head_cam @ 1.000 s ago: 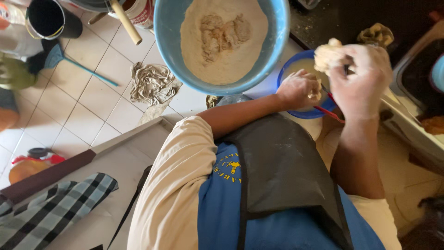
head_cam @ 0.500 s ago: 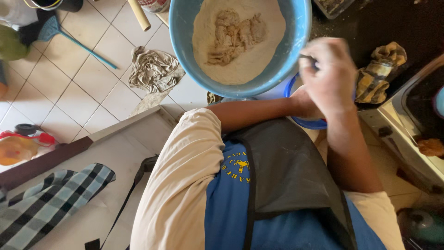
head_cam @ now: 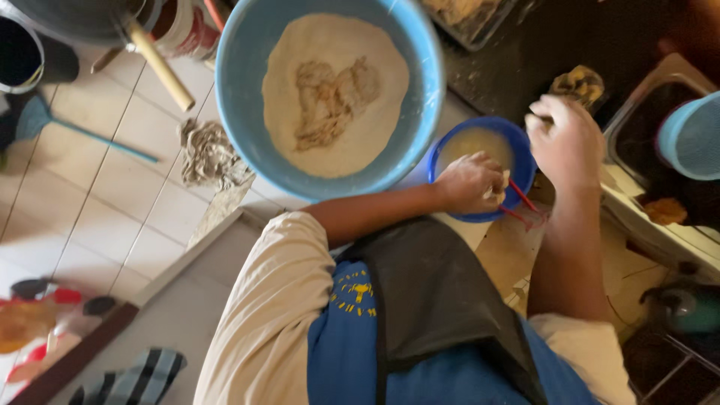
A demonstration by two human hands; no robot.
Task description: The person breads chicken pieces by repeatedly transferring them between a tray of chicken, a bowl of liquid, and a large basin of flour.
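Your left hand [head_cam: 471, 182] sits at the near rim of the small blue bowl [head_cam: 517, 150], fingers curled and floury; can't tell if it's pinching anything. Your right hand [head_cam: 568, 139] hovers over the bowl's far side, loosely closed, fingertips together near a lump of dough [head_cam: 576, 84] on the dark counter [head_cam: 525, 52]. Whether it grips something, can't tell.

Change: a second ago the right hand was up by the left with a pale dough lump in it; half a second ago it was fisted over the small bowl. Now that lump is gone from the hand and both hands are low at the bowl. Reads as one piece done with, hands back at the pale liquid in the bowl.

Outward: big blue basin [head_cam: 337, 97] of flour with a shaggy dough clump in the middle, touching the small bowl's left side. Thin red strands [head_cam: 521, 206] hang off the small bowl's near edge.

Room: tight. Basin left, sink edge [head_cam: 637, 187] and a light blue tub [head_cam: 690, 135] right, your apron close behind. Open space is only above the bowl and the counter strip ahead. Floor left has a rag [head_cam: 210, 154] and a wooden handle [head_cam: 157, 64], well apart from the hands.
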